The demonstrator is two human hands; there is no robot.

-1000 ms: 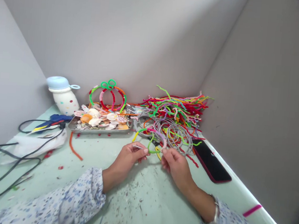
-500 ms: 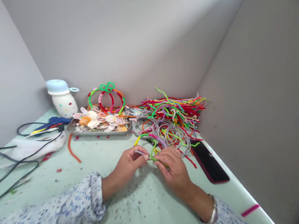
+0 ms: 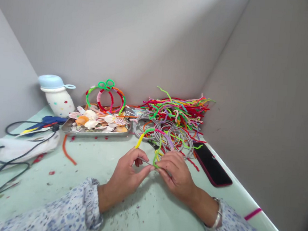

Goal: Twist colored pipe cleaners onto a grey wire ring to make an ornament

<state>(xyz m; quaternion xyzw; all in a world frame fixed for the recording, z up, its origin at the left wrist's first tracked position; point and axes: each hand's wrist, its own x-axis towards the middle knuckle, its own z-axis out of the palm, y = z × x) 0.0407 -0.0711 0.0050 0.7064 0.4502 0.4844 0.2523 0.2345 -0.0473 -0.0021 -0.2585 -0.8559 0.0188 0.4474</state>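
Between my hands is a grey wire hoop [image 3: 140, 140], partly wrapped in yellow, green, pink and purple pipe cleaner. My left hand [image 3: 127, 173] is closed on its left side, thumb and fingers around the bare wire. A lime-green pipe cleaner [image 3: 156, 155] loops at the hoop's near edge, one end standing up. The fingertips of my right hand [image 3: 179, 174] pinch it against the wire, and the left thumb tip meets them there. The right fingers hide part of the hoop.
Behind the hands lie coils of grey wire [image 3: 144, 131] and a heap of coloured pipe cleaners [image 3: 178, 112]. A metal tray [image 3: 97, 135] holds shells, with finished-looking hoops [image 3: 113, 89] standing behind. A bottle [image 3: 58, 101], black cable [image 3: 4, 166] and phone [image 3: 214, 166] flank them.
The view has shifted slightly, so most things sit further left. More of the coloured hoop shows above my hands. The left fingers have spread a little from the thumb along the wire.
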